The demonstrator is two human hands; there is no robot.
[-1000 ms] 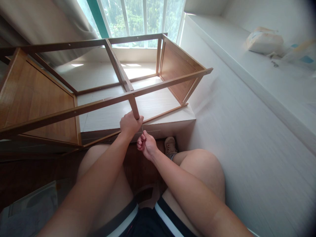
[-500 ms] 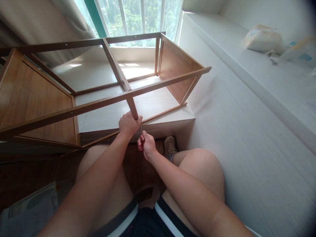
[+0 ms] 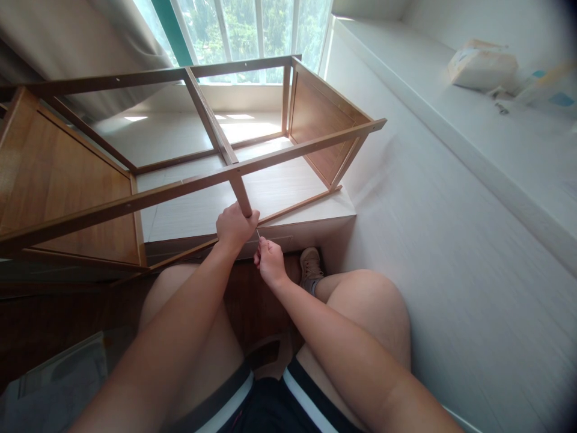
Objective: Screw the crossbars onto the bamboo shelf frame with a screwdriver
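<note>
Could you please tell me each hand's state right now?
Left hand: closed around a wooden post.
Right hand: closed on a thin rod.

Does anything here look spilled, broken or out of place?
Nothing looks spilled or broken. The one slightly stray thing is a small metal piece, seemingly loose on the white ledge near the pale packet, away from the wooden frame.

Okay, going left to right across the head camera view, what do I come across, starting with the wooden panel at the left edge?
Wooden panel at the left edge → left hand → right hand → shoe → pale package.
</note>
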